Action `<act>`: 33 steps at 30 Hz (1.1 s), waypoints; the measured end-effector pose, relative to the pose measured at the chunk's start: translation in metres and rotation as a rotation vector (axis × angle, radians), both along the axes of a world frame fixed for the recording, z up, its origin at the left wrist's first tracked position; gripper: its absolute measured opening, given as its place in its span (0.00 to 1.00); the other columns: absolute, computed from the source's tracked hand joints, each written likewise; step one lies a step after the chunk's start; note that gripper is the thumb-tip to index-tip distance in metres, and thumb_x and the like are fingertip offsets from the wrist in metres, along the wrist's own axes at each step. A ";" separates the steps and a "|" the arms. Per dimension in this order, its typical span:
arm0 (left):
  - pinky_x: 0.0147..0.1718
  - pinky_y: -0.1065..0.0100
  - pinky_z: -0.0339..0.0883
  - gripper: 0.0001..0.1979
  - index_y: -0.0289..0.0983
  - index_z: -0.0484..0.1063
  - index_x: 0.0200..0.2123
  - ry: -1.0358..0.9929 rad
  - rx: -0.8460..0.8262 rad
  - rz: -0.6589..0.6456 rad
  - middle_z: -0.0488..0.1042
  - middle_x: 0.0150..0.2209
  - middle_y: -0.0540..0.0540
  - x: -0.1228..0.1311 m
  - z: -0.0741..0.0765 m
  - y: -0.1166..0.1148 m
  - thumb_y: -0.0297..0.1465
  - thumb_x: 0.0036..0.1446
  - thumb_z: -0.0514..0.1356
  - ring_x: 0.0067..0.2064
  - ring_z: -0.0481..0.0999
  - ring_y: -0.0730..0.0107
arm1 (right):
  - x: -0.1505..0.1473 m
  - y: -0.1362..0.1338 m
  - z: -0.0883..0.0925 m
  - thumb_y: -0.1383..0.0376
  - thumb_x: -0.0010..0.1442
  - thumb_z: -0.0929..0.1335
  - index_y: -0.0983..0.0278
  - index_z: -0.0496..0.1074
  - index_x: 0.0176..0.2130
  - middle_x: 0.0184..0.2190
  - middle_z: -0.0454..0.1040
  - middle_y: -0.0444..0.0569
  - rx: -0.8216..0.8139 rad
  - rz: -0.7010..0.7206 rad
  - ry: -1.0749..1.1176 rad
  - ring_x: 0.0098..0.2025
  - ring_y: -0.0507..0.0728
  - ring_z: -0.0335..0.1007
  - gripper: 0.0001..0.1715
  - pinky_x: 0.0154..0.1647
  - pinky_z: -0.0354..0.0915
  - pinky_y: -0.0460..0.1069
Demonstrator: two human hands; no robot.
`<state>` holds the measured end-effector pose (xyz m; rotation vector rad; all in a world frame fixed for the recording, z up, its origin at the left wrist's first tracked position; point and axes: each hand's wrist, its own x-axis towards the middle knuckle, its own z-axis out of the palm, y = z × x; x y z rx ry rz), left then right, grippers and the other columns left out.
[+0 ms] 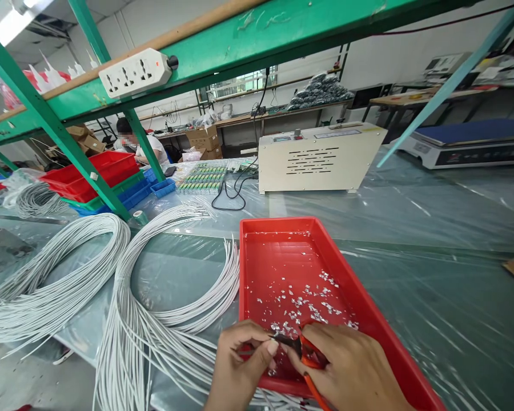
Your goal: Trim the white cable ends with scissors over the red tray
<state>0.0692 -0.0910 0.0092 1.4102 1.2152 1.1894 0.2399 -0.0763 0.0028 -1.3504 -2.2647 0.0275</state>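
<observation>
Right hand [352, 361] curled, left hand [241, 358] pinching

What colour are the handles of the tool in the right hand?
The handles are orange-red; the head view shows them best.

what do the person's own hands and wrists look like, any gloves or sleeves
The left hand and right hand are both bare: no gloves, and no ring, watch or bracelet shows. No sleeve cuff is in view either. The picture's bottom edge cuts both arms off, so anything worn higher up can't be seen.
</observation>
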 end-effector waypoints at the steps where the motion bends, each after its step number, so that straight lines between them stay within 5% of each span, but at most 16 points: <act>1: 0.25 0.72 0.65 0.08 0.34 0.73 0.23 0.064 0.086 0.038 0.72 0.20 0.47 0.001 0.000 -0.001 0.28 0.53 0.60 0.23 0.71 0.72 | -0.002 0.000 0.001 0.59 0.55 0.65 0.62 0.62 0.19 0.14 0.65 0.40 -0.073 -0.007 0.010 0.17 0.51 0.60 0.17 0.21 0.45 0.46; 7: 0.29 0.73 0.67 0.10 0.34 0.73 0.33 0.461 0.652 0.145 0.77 0.28 0.44 0.003 -0.012 -0.005 0.17 0.50 0.59 0.28 0.76 0.69 | -0.012 -0.002 0.014 0.53 0.54 0.63 0.63 0.50 0.16 0.13 0.54 0.39 -0.557 -0.077 0.020 0.18 0.49 0.45 0.25 0.19 0.40 0.45; 12: 0.29 0.72 0.67 0.07 0.35 0.74 0.33 0.380 0.451 0.138 0.77 0.28 0.45 0.005 -0.012 -0.004 0.20 0.53 0.58 0.29 0.75 0.69 | -0.002 0.004 0.024 0.54 0.49 0.67 0.63 0.54 0.18 0.16 0.58 0.39 -0.720 -0.039 0.074 0.21 0.50 0.49 0.21 0.20 0.42 0.45; 16: 0.30 0.71 0.67 0.06 0.37 0.75 0.32 0.235 0.267 0.080 0.77 0.28 0.47 0.006 -0.003 -0.002 0.24 0.55 0.58 0.30 0.75 0.69 | 0.004 0.011 0.024 0.54 0.48 0.68 0.63 0.59 0.19 0.16 0.59 0.39 -0.673 -0.005 0.250 0.20 0.51 0.53 0.19 0.19 0.48 0.44; 21: 0.32 0.67 0.65 0.07 0.37 0.76 0.33 0.364 0.400 0.051 0.75 0.30 0.44 0.005 -0.008 -0.004 0.23 0.53 0.58 0.32 0.73 0.67 | -0.005 0.011 0.019 0.59 0.52 0.66 0.64 0.68 0.22 0.19 0.67 0.42 -0.569 0.090 0.542 0.23 0.53 0.62 0.12 0.22 0.57 0.44; 25: 0.32 0.67 0.65 0.11 0.38 0.76 0.38 0.294 0.465 0.234 0.75 0.31 0.43 0.008 -0.017 -0.015 0.23 0.52 0.59 0.33 0.72 0.66 | -0.010 0.009 0.017 0.60 0.56 0.64 0.64 0.70 0.24 0.20 0.70 0.43 -0.512 0.097 0.599 0.23 0.53 0.65 0.14 0.23 0.60 0.44; 27: 0.27 0.71 0.65 0.09 0.39 0.78 0.37 0.154 0.351 0.228 0.75 0.28 0.44 0.009 -0.018 -0.021 0.26 0.53 0.59 0.28 0.72 0.69 | -0.010 0.008 0.016 0.62 0.56 0.64 0.64 0.71 0.26 0.21 0.71 0.43 -0.453 0.092 0.619 0.23 0.53 0.66 0.12 0.25 0.61 0.44; 31: 0.13 0.77 0.57 0.18 0.33 0.79 0.31 -0.350 -0.294 -0.101 0.69 0.13 0.48 0.012 -0.015 -0.020 0.42 0.54 0.57 0.13 0.62 0.79 | -0.009 0.004 0.017 0.70 0.54 0.64 0.64 0.73 0.30 0.20 0.71 0.43 -0.194 0.167 0.545 0.22 0.52 0.67 0.09 0.24 0.61 0.45; 33: 0.13 0.78 0.58 0.20 0.32 0.79 0.32 -0.625 -0.524 -0.126 0.69 0.12 0.49 0.013 -0.013 -0.014 0.44 0.50 0.60 0.12 0.63 0.80 | -0.009 0.002 0.017 0.73 0.53 0.62 0.64 0.73 0.30 0.19 0.71 0.44 0.023 0.249 0.479 0.21 0.52 0.66 0.11 0.23 0.60 0.45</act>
